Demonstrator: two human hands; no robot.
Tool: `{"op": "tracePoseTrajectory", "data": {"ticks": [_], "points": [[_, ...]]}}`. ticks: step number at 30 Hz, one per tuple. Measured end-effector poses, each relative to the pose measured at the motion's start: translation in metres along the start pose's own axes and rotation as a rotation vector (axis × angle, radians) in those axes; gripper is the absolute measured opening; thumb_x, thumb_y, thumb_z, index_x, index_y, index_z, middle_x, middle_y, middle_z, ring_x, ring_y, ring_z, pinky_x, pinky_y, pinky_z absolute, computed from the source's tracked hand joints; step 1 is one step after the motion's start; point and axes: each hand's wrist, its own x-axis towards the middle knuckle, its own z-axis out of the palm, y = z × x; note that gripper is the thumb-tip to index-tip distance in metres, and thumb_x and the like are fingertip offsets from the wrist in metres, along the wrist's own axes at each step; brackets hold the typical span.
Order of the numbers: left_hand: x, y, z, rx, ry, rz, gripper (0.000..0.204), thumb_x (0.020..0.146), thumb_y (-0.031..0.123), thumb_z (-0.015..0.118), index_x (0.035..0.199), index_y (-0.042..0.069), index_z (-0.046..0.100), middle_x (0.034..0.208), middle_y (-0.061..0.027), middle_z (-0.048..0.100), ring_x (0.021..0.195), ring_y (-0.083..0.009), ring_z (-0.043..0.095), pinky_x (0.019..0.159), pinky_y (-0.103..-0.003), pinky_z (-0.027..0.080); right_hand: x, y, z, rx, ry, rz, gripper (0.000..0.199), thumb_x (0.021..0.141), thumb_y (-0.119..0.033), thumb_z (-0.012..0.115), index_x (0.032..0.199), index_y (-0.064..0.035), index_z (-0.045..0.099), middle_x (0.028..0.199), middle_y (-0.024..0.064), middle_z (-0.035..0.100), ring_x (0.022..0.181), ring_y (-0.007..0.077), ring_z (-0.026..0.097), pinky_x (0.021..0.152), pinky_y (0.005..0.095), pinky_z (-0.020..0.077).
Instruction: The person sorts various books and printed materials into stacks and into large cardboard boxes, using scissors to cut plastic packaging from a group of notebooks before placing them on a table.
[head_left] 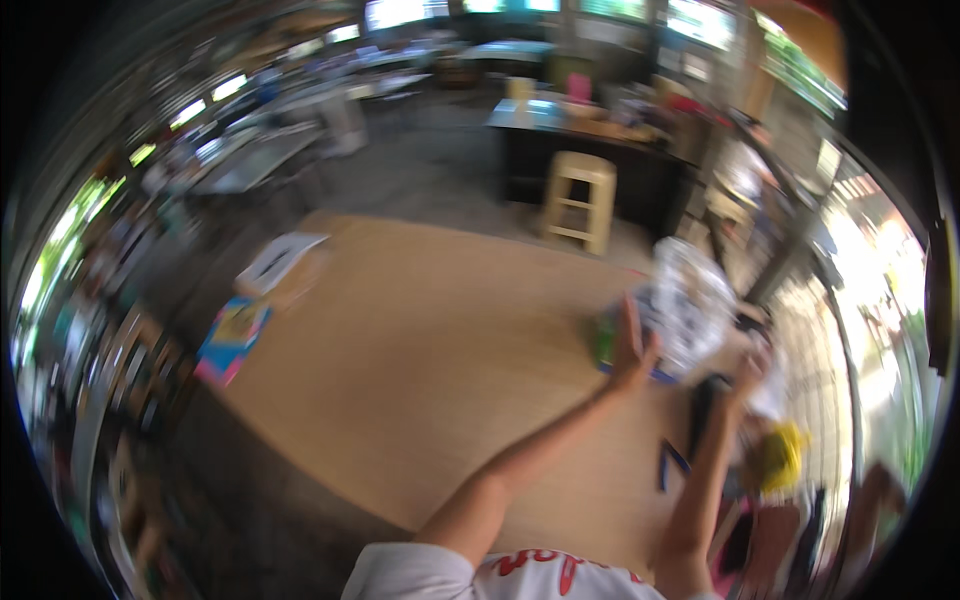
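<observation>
A clear plastic bag (692, 305) with pale, blurred contents stands at the right end of the brown table (420, 340). Against its left side rests my left hand (630, 347), fingers stretched upward and thumb apart. My right hand (750, 372) is on the other side of the bag, smeared by motion, so whether it grips anything does not show. Something green (606, 338) peeks out left of my left hand. A black object (706, 408) lies beside my right forearm, and thin dark blue pieces (672, 464) lie nearer to me.
Papers (282, 260) and a blue-and-pink booklet (235, 335) lie at the table's left edge. Beyond the table stand a cream stool (580, 200) and a dark counter (530, 160). A yellow bundle (780, 457) is at the right, and another person (742, 175) is farther back.
</observation>
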Motion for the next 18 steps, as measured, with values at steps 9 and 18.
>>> {"op": "tracePoseTrajectory", "data": {"ticks": [9,18], "points": [[-0.216,0.069,-0.346,0.69,0.036,-0.235,0.095,0.084,0.051,0.063,0.15,0.003,0.012,0.154,-0.0222,0.015,0.141,-0.0381,0.018,0.113,-0.049,0.02,0.026,-0.231,-0.216,1.567,0.09,0.663,0.032,0.095,-0.021,0.051,0.115,0.0036,0.057,0.105,0.0077,0.057,0.083,0.0166,0.05,0.074,0.0289,0.0419],[-0.377,0.207,-0.668,1.101,0.605,-0.348,0.075,0.08,0.03,0.072,0.139,0.002,0.035,0.143,-0.0236,0.03,0.125,-0.0397,0.04,0.101,-0.046,0.038,-0.095,-0.613,-0.393,1.532,-1.269,-1.1,0.053,0.082,-0.036,0.07,0.126,-0.0111,0.054,0.114,0.0126,0.062,0.094,0.033,0.062,0.081,0.0435,0.0509]]}}
